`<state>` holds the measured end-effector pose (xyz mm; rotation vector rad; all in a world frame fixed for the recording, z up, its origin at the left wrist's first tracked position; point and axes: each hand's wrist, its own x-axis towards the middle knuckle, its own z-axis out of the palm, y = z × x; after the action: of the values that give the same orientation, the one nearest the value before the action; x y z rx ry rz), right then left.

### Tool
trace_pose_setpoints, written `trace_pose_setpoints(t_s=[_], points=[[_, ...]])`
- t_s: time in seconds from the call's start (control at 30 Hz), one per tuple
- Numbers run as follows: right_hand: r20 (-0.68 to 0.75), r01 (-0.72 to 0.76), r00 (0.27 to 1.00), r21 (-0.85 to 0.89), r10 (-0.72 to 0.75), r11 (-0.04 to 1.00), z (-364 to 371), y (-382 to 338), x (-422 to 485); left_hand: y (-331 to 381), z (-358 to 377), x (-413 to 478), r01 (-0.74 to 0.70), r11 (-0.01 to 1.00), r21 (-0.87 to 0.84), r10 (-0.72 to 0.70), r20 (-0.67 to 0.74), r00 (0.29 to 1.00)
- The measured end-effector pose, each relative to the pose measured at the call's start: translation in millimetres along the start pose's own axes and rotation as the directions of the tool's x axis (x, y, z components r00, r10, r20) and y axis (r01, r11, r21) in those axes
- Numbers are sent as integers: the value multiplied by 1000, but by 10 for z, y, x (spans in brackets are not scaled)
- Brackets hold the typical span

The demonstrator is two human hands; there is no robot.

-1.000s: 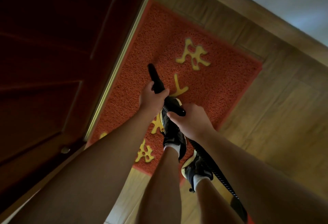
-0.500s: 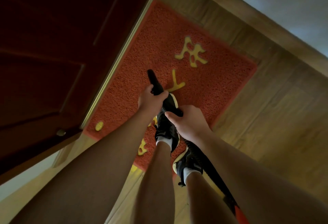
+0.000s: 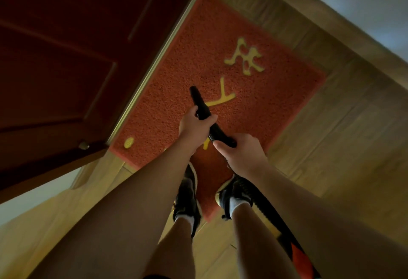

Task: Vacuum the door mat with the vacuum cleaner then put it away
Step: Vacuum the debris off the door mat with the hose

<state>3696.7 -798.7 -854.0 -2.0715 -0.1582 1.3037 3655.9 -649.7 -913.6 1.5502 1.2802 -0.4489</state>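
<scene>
Head view
- Mat: one red mat (image 3: 276, 102) with yellow characters lies on the wood floor (image 3: 353, 146).
- Mat's left edge: it runs along the metal strip at the foot of the door (image 3: 66, 58), with no free floor on that side.
- Mat's far edge: it lies near the skirting (image 3: 326, 19), and only a narrow strip of floor runs between them.
- Mat's right edge: a wide stretch of bare floor lies beside it.
- Mat's near corner: it points between the two shoes.
- Wand: one black wand (image 3: 198, 104) is held over the mat's middle, its tip just beside a yellow stroke. Whether the tip touches the mat cannot be told.
- Hose: one ribbed black hose (image 3: 262, 206) runs from the wand's rear end past the right shoe to a red and black body (image 3: 302, 259) at the lower right.
- Left hand (image 3: 193, 129): the fingers are curled round the wand's middle, with the thumb laid across it.
- Right hand (image 3: 242, 157): the fingers are clamped on the wand's rear end, where the hose begins.
- Shoes: there are two, both black. The left shoe (image 3: 186, 199) and right shoe (image 3: 231, 192) stand at the near corner, one on either side.
- Door: one dark red door with a small metal knob (image 3: 84, 145) near its lower corner.
</scene>
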Motion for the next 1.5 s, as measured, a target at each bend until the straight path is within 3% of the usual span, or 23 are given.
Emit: trace_pose_setpoints(t_s=[0.57,1.07,1.5], points=[[-94,12,995,-13,-13,1000,759,323,-268,-660,-189,-131,-16,997,73,11,66,998],[-174,-69,983,-23,64,997,1463,607,-730,-1362,-362,-379,-55,987,151,30,157,987],[-168,-66,983,37,71,997,1897,979,-1348,-1868,-352,-999,-40,986,163,18,134,991]])
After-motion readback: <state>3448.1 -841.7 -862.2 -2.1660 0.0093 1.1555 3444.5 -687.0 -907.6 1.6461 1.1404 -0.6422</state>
